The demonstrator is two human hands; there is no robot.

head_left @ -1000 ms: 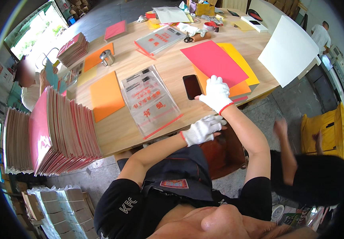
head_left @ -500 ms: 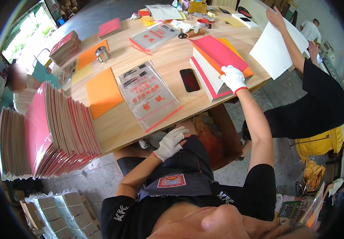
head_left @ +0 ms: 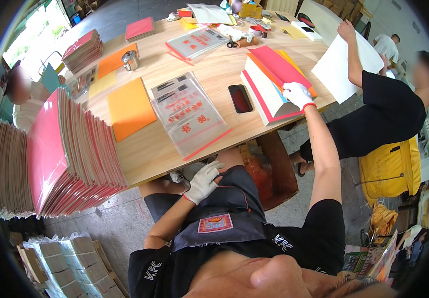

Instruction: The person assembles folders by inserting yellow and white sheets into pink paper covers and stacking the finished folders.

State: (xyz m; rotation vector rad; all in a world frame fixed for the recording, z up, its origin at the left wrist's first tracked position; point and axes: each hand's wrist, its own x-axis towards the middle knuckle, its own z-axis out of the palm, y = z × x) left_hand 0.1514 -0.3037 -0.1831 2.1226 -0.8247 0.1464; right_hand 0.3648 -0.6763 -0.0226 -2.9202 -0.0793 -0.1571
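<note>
My right hand (head_left: 297,94) is stretched out to the far right part of the wooden counter (head_left: 224,64), its white-gloved grip laid on the near corner of a thick stack of white sheets (head_left: 269,92) wrapped in a red cover. The fingers curl over the stack's edge and press on it; I cannot tell whether they pinch any single sheet. On top of the stack, just beyond the grip, lie a red sheet (head_left: 279,64) and orange and yellow ones under it.

Just left of that grip lies a black phone (head_left: 240,98), flat on the counter and apart from the stack. Further left sits a clear plastic sleeve with red print (head_left: 187,111), its red edge reaching the counter's near rim, and beside it an orange sheet (head_left: 129,107).

My left hand (head_left: 203,181) is off the counter, below its near edge, resting on my lap against the dark apron; its gloved fingers are loosely bent and hold nothing.

Well left of that hand, a tall fanned pile of red and cream folders (head_left: 60,154) stands at the counter's corner. To the right of my outstretched grip, another person in a black shirt (head_left: 388,109) holds up a large white sheet (head_left: 343,64).
</note>
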